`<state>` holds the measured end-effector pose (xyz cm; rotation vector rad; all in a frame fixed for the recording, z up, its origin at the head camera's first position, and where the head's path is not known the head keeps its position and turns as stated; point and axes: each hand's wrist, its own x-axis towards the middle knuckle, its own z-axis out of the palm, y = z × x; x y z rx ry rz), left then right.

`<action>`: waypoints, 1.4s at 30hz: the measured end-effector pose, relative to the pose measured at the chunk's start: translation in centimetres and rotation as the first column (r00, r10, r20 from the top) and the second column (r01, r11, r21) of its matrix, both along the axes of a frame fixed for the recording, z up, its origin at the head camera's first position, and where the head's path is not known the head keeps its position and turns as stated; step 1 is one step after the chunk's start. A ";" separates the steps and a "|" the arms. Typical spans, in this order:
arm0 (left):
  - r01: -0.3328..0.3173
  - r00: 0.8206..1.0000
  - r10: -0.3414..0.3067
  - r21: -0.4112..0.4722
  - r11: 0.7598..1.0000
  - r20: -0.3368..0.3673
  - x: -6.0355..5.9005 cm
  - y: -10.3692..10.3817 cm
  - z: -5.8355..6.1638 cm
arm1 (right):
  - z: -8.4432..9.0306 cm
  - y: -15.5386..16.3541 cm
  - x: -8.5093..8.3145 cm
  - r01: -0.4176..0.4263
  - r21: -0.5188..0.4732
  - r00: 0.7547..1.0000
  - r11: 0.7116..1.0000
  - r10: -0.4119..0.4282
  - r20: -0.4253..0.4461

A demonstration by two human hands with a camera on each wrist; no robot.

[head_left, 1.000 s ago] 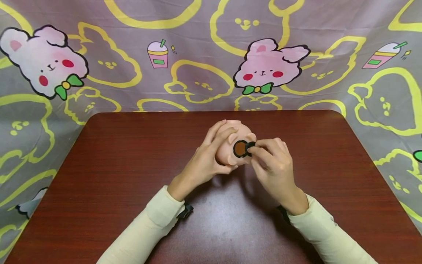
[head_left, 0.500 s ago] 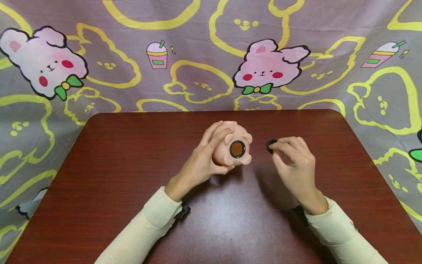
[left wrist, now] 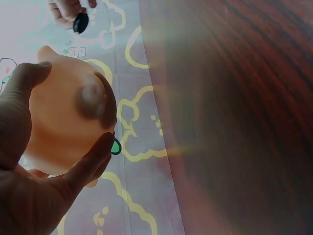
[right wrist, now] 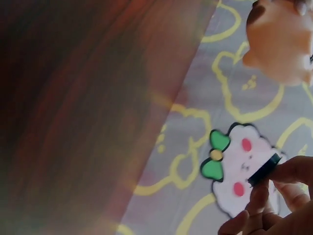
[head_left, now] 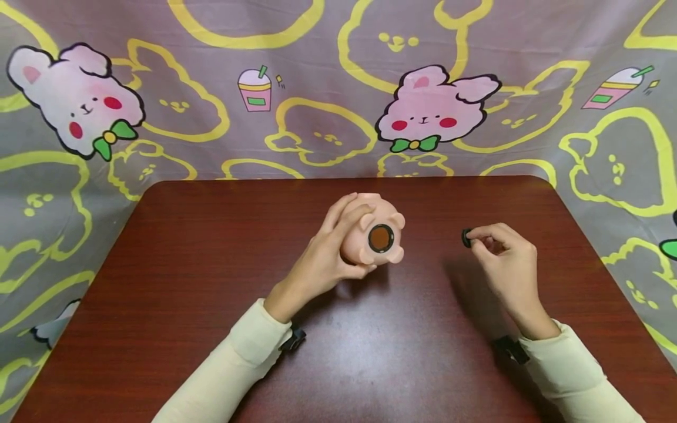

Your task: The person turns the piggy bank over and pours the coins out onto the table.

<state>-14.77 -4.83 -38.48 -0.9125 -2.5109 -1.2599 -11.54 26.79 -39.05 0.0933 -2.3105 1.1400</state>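
- Pinching the small black plug [head_left: 466, 237] by its rim between thumb and fingertips of my right hand [head_left: 505, 258], I held it just above the table [head_left: 211, 264], well apart from the pig.
- The plug looked light, rubbery, easy to drop; an edge grip suited it.
- The pig [head_left: 372, 230] lay on its side at mid-table, its open hole [head_left: 381, 238] toward me.
- My left hand [head_left: 330, 249] curled round its smooth, soft-looking body.

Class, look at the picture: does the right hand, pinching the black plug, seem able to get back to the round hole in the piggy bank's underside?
Probably yes. The hole faces the right hand, bare table lies between, and the left hand grips the piggy bank from the far side.
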 end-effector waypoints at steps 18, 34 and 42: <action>-0.002 1.000 0.002 0.009 1.000 0.003 -0.1 0.1 0.0 | -1.1 5.1 -1.6 0.016 -0.048 0.876 0.999 0.009 0.482; 0.004 1.000 -0.004 0.016 1.000 -0.005 -0.3 0.2 0.1 | -2.7 8.4 -3.6 0.094 -0.499 0.775 0.861 0.251 0.580; 0.005 1.000 -0.005 0.015 1.000 -0.011 -0.3 0.3 0.1 | -3.0 8.8 -4.0 0.098 -0.447 0.744 0.889 0.233 0.626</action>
